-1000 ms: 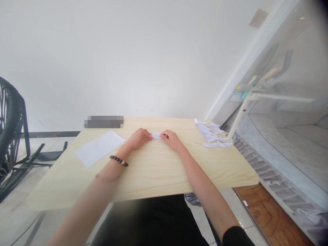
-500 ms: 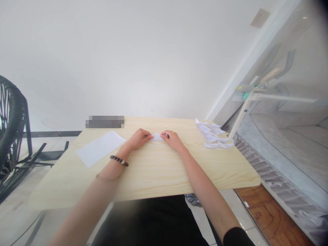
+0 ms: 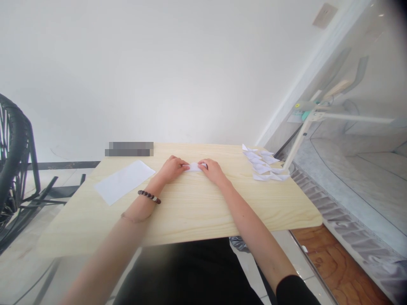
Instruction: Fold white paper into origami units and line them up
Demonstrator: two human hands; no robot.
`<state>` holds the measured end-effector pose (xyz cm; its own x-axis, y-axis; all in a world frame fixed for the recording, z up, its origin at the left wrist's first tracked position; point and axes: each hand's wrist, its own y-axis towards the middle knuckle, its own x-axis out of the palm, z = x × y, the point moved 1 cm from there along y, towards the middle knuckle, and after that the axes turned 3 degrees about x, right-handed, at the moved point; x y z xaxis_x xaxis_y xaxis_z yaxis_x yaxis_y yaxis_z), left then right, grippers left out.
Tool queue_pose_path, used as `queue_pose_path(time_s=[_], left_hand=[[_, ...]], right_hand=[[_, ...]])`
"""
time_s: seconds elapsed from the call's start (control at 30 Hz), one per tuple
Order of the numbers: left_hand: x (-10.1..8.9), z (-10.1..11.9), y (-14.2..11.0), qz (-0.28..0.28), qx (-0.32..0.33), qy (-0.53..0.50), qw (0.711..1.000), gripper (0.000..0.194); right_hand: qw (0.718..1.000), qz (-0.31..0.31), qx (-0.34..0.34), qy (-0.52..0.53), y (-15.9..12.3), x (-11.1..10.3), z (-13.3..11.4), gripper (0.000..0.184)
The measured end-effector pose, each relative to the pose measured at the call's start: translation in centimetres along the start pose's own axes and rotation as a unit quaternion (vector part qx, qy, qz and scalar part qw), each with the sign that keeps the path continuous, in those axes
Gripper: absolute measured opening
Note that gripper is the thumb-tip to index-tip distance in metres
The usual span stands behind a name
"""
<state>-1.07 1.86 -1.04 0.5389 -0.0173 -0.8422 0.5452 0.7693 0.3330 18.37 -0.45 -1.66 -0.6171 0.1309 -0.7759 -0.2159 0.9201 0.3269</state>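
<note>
Between my hands, at the middle of the wooden table (image 3: pixel 190 212), is a small folded piece of white paper (image 3: pixel 193 167). My left hand (image 3: pixel 174 168) pinches its left end, and a beaded bracelet circles that wrist. On the other end, the fingers of my right hand (image 3: pixel 211 169) are closed as well. Parts of the paper are hidden under my fingertips. Left of my left hand lies a flat white sheet of paper (image 3: pixel 124 182). Several folded white paper pieces (image 3: pixel 261 167) with pointed corners are grouped at the table's right side.
A blurred dark object (image 3: pixel 129 149) sits at the table's back left, near the white wall (image 3: pixel 190 72). A dark woven chair (image 3: pixel 19 140) stands at the left. Beyond the right edge are a white metal stand (image 3: pixel 300 137) and a grey sofa (image 3: pixel 359 169).
Both hands keep hold of the folded paper, which now looks flatter and more evenly strip-shaped. The fingers have shifted only slightly, and the whole view has moved a little.
</note>
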Motion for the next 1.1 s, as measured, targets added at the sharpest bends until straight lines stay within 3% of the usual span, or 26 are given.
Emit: queue_pose_path(time_s=[0.33, 0.4, 0.57, 0.87, 1.1], left_hand=[[0.0, 0.2, 0.1, 0.008, 0.015, 0.018, 1.000, 0.025], [-0.1, 0.5, 0.0, 0.016, 0.042, 0.016, 0.999, 0.025], [-0.3, 1.4, -0.1, -0.035, 0.110, -0.014, 0.993, 0.026], [-0.6, 1.9, -0.3, -0.029, 0.079, -0.001, 0.996, 0.024], [-0.6, 1.9, -0.2, -0.029, 0.068, 0.001, 0.997, 0.025]], right_hand=[[0.999, 0.013, 0.032, 0.000, -0.2, 0.2, 0.0, 0.016], [0.999, 0.017, 0.037, 0.000, -0.2, 0.2, 0.0, 0.016], [0.999, 0.018, 0.037, -0.002, -0.2, 0.3, -0.1, 0.015], [1.000, 0.020, 0.013, 0.010, -0.5, -0.1, -0.2, 0.012], [0.997, -0.027, -0.035, 0.060, -0.5, -0.9, 0.5, 0.020]])
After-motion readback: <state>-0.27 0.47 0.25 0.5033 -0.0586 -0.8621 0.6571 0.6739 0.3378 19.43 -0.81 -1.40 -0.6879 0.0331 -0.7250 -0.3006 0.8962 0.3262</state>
